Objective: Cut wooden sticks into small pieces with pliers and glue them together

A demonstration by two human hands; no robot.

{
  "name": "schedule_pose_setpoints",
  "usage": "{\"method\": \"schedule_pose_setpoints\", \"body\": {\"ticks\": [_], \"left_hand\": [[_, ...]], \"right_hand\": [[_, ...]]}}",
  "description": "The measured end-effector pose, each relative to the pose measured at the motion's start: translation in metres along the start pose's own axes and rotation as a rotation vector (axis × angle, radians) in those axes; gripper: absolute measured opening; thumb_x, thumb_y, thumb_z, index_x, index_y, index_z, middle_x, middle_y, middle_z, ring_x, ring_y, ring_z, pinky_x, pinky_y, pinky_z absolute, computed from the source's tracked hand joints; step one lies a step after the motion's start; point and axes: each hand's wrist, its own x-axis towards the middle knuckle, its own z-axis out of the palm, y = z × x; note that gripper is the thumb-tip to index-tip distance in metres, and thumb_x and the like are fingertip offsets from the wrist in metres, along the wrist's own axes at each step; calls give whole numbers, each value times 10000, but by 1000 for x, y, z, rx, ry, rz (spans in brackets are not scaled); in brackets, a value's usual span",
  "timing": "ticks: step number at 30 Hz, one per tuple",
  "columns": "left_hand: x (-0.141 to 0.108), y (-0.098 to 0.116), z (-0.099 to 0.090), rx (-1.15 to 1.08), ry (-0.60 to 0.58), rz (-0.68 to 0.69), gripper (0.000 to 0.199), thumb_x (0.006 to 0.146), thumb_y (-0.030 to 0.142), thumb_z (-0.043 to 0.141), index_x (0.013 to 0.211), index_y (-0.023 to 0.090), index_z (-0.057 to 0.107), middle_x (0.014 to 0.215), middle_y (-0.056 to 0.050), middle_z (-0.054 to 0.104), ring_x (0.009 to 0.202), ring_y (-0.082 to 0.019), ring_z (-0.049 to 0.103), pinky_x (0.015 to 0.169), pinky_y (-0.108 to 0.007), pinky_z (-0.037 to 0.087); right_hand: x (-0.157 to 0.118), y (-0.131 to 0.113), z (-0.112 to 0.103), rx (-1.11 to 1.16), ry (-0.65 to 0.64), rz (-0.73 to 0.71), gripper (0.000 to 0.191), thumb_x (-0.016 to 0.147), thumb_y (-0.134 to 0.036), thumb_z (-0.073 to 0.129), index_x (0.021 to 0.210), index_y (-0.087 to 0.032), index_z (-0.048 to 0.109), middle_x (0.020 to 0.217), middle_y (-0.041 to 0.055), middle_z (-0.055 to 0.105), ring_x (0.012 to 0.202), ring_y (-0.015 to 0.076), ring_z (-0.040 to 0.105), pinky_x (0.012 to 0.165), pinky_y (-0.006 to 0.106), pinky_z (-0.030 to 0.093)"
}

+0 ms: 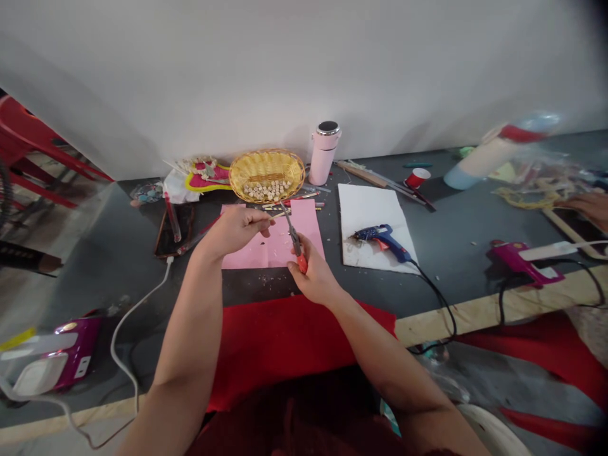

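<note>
Okay so the left hand (pixel 237 229) has a thin stick (pixel 279 216) pinched between thumb and fingertips, fingers drawn in tight with basically no gap, and the stick pokes out to the right. Makes sense, since that leaves its free end bare right by the tip of the clippers (pixel 293 237); can't tell if they actually touch. The right hand (pixel 314 269) has those by the orange handles, fingers curled around, thumb on the near side, tip angled up and away. How far apart the blades sit, no clue, too small to see. Both hands are over the pink paper (pixel 306 221), which I'd guess is there to catch scraps, though some crumbs lie on the counter (pixel 449 225) just this side of it. Left forearm comes up from lower left with the wrist bent inward, back of the hand up; right forearm slants in from lower right, palm turned inward. Behind the paper, the basket (pixel 259 166) corrals little pale pieces (pixel 268 190), and the glue gun (pixel 384 239) lies on a white board (pixel 370 199), probably to spare the counter any drips.
</note>
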Motion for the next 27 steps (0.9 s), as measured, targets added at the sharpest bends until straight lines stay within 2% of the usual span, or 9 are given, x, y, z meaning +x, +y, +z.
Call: {"method": "schedule_pose_setpoints", "body": {"ticks": [11,16,19,21,23,27], "left_hand": [[0,1,1,64,29,4,281,846,349,519,747,193,730,758,-25,729,738,-151,638,709,-253,452],[0,1,0,15,50,12,279,845,356,529,739,190,727,778,-37,733,778,-157,646,724,-250,458],[0,2,0,9,49,29,275,855,349,514,781,196,729,801,-32,735,782,-155,646,731,-252,459],[-1,2,0,-1,40,36,274,864,344,497,839,198,728,815,-31,736,789,-155,647,739,-254,464],[-2,2,-2,-16,19,48,276,868,335,486,874,196,725,822,-31,738,812,-158,651,765,-255,469],[-6,-1,-8,-45,-100,43,270,866,285,466,897,196,720,803,-14,740,841,-152,660,792,-240,471]], "right_hand": [[-2,-4,4,-89,48,14,577,828,-233,514,1366,-223,306,1262,135,514,1099,279,551,921,474,470],[-2,-7,-1,70,-52,39,513,844,-214,507,1329,-236,338,1048,65,567,832,180,591,799,388,508],[-1,-6,-6,121,-97,54,517,848,-221,511,1334,-255,336,1028,44,557,732,140,570,730,344,512],[0,-4,-9,92,-83,41,554,849,-225,516,1361,-258,307,1077,62,561,801,160,588,773,362,512],[2,-1,-12,28,-51,-1,605,843,-225,526,1392,-254,271,1166,93,551,957,206,590,872,407,492],[3,2,-10,-65,-44,-105,663,831,-219,537,1421,-231,235,1334,133,467,1171,259,513,1010,466,419]]}}
